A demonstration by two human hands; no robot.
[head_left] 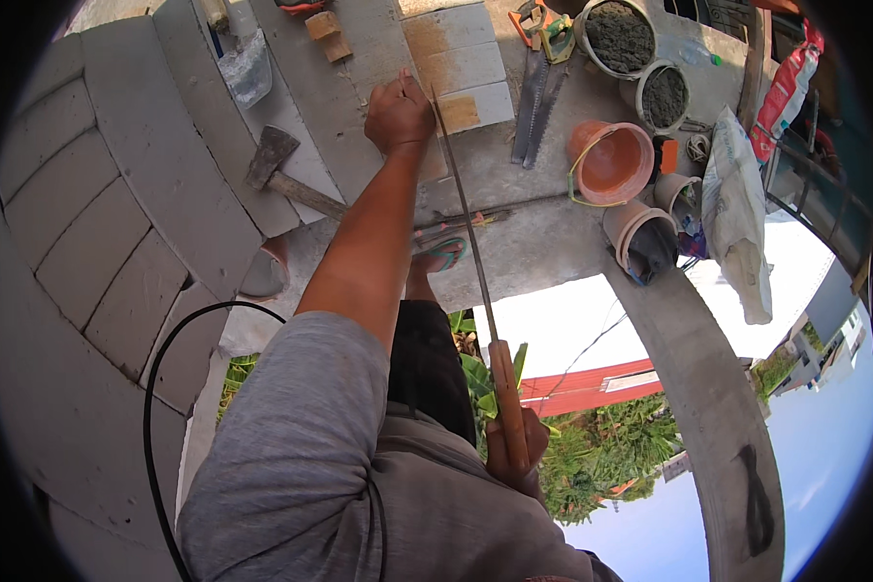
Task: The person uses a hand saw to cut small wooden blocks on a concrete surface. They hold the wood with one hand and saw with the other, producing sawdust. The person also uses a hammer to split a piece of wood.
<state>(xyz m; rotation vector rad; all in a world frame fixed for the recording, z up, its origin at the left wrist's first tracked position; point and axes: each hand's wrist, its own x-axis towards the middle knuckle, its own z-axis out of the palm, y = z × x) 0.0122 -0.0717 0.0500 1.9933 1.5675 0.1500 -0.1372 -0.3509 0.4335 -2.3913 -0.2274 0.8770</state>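
My right hand is wrapped round the wooden handle of a long, narrow-bladed tool. Its blade is seen nearly edge-on, so I cannot tell its exact kind. The blade points away from me, its tip close to the right of my left hand. That hand is closed over a grey block; what its fingers hold, if anything, is hidden. To its right lie pale blocks with brownish dust. A hammer lies to the left, its handle running toward my left forearm. A small wood piece sits farther off.
Two handsaws lie on the concrete floor. Buckets of wet mortar, an orange bucket and a tilted bucket stand at right beside a white sack. Stacked blocks form a wall at left; an open drop shows beyond the floor edge.
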